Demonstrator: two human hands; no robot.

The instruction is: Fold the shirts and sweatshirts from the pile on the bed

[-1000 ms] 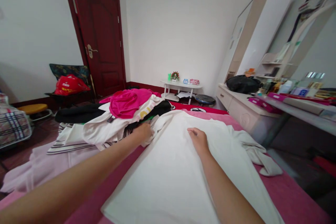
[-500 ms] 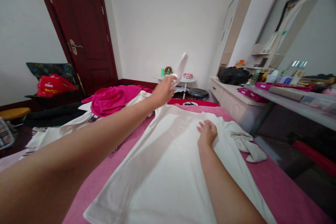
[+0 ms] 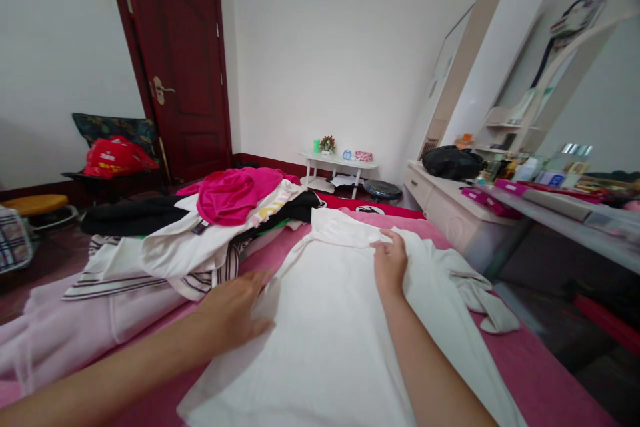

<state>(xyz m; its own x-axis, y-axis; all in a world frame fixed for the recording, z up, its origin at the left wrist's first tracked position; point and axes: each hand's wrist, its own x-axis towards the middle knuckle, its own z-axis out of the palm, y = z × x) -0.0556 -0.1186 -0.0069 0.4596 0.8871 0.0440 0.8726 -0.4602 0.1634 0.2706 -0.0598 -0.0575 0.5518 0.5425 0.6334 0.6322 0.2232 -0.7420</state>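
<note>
A white long-sleeved shirt [image 3: 330, 320] lies spread on a pink bed cover [image 3: 505, 300], with a crumpled sleeve at its right side. My left hand [image 3: 240, 317] is over the shirt's left edge, thumb and fingers apart, palm down and slightly blurred. Near the upper part of the shirt, my right hand [image 3: 393, 263] rests with bent fingers pinching the fabric at a folded strip. Its forearm crosses the shirt's right half.
Left of the shirt lies a pile with a bright pink garment [image 3: 227, 197], white and striped clothes, and a pale pink garment [image 3: 100, 317]. A dressing table [image 3: 450, 193] with a black bag [image 3: 453, 161] stands at right. A small white table [image 3: 340, 163] is against the far wall.
My left hand has let go of the raised white cloth and come down and back to the shirt's left edge. My right hand's fingers have closed on the fabric. The view has shifted slightly.
</note>
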